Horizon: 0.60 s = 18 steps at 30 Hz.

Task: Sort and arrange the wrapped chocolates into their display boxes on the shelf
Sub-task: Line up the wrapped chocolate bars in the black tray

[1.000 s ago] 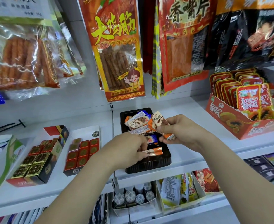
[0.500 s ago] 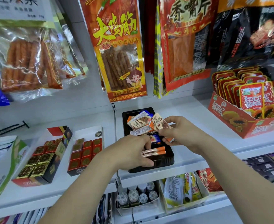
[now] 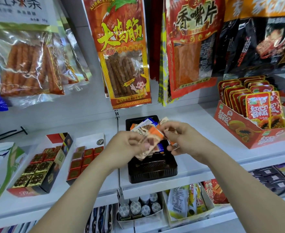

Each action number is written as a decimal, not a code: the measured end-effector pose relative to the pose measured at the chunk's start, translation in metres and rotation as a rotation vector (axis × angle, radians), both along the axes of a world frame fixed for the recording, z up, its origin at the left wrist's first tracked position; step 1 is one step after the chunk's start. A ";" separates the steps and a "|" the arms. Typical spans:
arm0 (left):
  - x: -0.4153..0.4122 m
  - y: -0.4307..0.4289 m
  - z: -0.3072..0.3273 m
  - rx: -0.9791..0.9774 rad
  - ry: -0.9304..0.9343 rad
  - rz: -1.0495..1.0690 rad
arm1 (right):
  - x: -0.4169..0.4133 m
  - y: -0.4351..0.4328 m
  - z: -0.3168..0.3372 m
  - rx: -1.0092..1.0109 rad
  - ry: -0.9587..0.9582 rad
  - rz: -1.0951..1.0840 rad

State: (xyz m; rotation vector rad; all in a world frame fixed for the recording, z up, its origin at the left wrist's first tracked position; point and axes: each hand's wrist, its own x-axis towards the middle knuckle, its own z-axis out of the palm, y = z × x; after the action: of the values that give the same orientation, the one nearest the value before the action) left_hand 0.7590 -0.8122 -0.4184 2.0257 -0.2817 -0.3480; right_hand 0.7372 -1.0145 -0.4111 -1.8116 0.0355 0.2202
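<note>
From the head view I see my left hand [image 3: 130, 147] pinched on a flat wrapped chocolate [image 3: 151, 142], its cream-and-orange wrapper showing brown squares and some motion blur, held just above the black tray [image 3: 152, 172] on the white shelf [image 3: 205, 158]. Its long axis runs diagonally, upper end toward the back right and lower end toward my left wrist. My right hand [image 3: 183, 140] is closed on a smaller orange-edged piece [image 3: 172, 145] just beside it, and more wrapped bars [image 3: 141, 124] lie heaped at the tray's far end.

Two hands [image 3: 128, 145], one black tray [image 3: 152, 172], two chocolate boxes [image 3: 42, 167] (left).
</note>
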 end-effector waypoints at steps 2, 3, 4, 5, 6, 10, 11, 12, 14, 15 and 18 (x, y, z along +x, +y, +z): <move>0.001 -0.002 0.002 -0.224 0.055 0.142 | 0.001 0.004 0.001 0.053 0.049 -0.043; 0.001 -0.004 0.001 -0.294 0.074 0.188 | 0.001 0.006 0.001 0.111 0.080 -0.070; 0.000 -0.007 0.000 -0.343 0.089 0.221 | 0.001 0.008 0.003 0.178 0.107 -0.081; -0.001 -0.010 0.000 -0.378 0.104 0.242 | 0.000 0.011 0.004 0.234 0.129 -0.067; -0.003 -0.014 -0.001 -0.407 0.117 0.255 | -0.001 0.014 0.006 0.260 0.139 -0.031; -0.008 -0.024 0.000 -0.501 0.145 0.287 | 0.000 0.023 0.003 0.195 0.064 0.060; -0.008 -0.025 0.001 -0.508 0.151 0.295 | 0.001 0.023 0.002 0.198 0.048 0.032; -0.008 -0.025 0.001 -0.508 0.160 0.296 | 0.001 0.022 0.002 0.200 0.038 0.011; -0.008 -0.023 0.002 -0.482 0.176 0.274 | 0.002 0.019 0.002 0.175 0.032 0.000; -0.009 -0.023 0.002 -0.454 0.171 0.254 | 0.002 0.018 0.002 0.160 0.029 0.002; -0.008 -0.018 0.003 -0.252 0.021 0.221 | 0.002 0.015 0.002 0.105 0.021 0.020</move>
State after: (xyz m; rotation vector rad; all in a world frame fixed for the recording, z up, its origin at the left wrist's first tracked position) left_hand 0.7515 -0.8304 -0.4155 1.7829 -0.0818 -0.1848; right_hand 0.7391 -0.9997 -0.4093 -1.7055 0.0202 0.2510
